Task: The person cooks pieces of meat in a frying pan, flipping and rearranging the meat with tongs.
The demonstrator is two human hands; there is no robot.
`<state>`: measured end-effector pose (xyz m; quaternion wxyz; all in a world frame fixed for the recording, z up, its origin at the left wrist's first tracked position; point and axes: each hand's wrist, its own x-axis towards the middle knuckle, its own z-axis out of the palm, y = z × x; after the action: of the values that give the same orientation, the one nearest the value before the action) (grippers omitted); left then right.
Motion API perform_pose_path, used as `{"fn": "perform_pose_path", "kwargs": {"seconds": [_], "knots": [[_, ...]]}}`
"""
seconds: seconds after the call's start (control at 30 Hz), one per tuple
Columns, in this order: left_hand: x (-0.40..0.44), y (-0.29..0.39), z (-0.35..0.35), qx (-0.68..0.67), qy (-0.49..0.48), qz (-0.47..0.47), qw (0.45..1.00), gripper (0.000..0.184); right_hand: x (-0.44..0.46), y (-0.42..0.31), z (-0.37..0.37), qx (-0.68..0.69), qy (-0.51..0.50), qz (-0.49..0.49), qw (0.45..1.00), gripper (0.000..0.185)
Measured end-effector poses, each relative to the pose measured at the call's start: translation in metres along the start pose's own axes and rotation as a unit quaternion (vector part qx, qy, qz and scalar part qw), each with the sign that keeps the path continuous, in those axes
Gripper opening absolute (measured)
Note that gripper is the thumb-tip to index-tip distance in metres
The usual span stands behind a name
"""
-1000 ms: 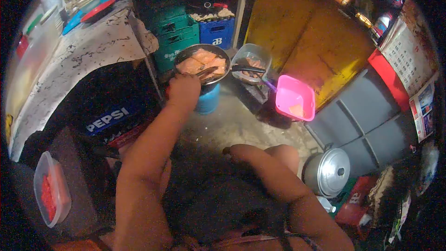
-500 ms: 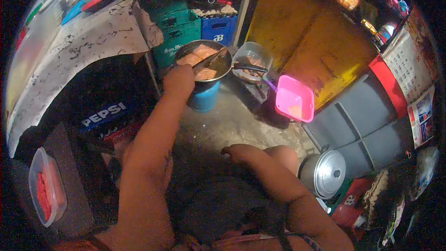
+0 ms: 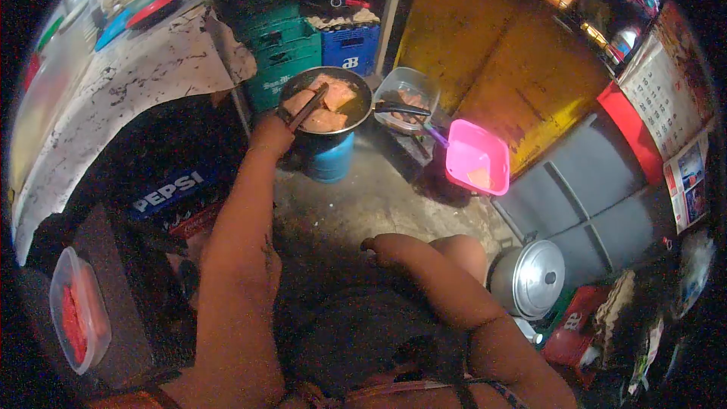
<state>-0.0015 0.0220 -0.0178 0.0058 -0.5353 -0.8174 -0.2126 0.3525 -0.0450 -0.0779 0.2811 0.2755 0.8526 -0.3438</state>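
Note:
My left hand (image 3: 271,136) is closed round a pair of long, dark tongs (image 3: 307,110), though the fingers are partly hidden. The tips of the tongs reach over the frying pan (image 3: 369,106) and touch or nearly touch the pieces of food. Several orange-pink flat pieces (image 3: 333,92) lie in oil in the pan. Under the pan stands a blue cylinder-shaped burner or tank (image 3: 330,159). My right hand (image 3: 388,248) is by my knee, away from the pan; its fingers are mostly in shadow.
Right of the pan are a clear tub (image 3: 413,79) with similar pieces and a pink basin (image 3: 485,151). The pan's black handle (image 3: 401,108) crosses the tub. A lidded pot (image 3: 530,280) stands at right. Green crates (image 3: 284,53) and a blue crate (image 3: 351,49) are behind.
My left hand has moved left and slightly down, and the tongs now point more steeply up, over the left and middle of the pan. My right hand stays in place.

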Motion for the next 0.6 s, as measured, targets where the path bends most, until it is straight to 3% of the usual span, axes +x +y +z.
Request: {"fn": "perform_pose_path", "kwargs": {"seconds": [0.03, 0.1, 0.17, 0.27, 0.37, 0.53, 0.6], "knots": [[0.0, 0.001, 0.002, 0.0, 0.031, 0.009, 0.999, 0.03, 0.005, 0.008, 0.005, -0.011, 0.006, -0.005, 1.0, 0.054], [-0.002, 0.013, -0.011, -0.029, -0.129, -0.06, 0.989, 0.029, 0.012, 0.018, 0.011, -0.033, 0.018, -0.014, 0.999, 0.054], [-0.001, 0.012, -0.005, -0.075, -0.202, -0.077, 0.974, 0.027, 0.006, 0.011, 0.007, -0.008, 0.015, -0.007, 1.0, 0.055], [0.004, -0.002, 0.028, -0.165, -0.208, -0.069, 0.962, 0.024, -0.003, -0.001, -0.002, 0.007, 0.013, -0.003, 1.0, 0.056], [-0.014, 0.021, 0.003, -0.217, -0.254, -0.126, 0.934, 0.023, -0.009, -0.004, -0.006, -0.003, 0.012, -0.011, 1.0, 0.057], [-0.022, 0.032, -0.011, -0.18, -0.29, -0.1, 0.935, 0.024, 0.013, 0.025, 0.011, -0.032, 0.02, -0.014, 0.999, 0.059], [-0.03, 0.044, -0.026, -0.099, -0.255, -0.076, 0.959, 0.025, 0.018, 0.031, 0.017, -0.035, 0.028, -0.016, 0.999, 0.06]]}}
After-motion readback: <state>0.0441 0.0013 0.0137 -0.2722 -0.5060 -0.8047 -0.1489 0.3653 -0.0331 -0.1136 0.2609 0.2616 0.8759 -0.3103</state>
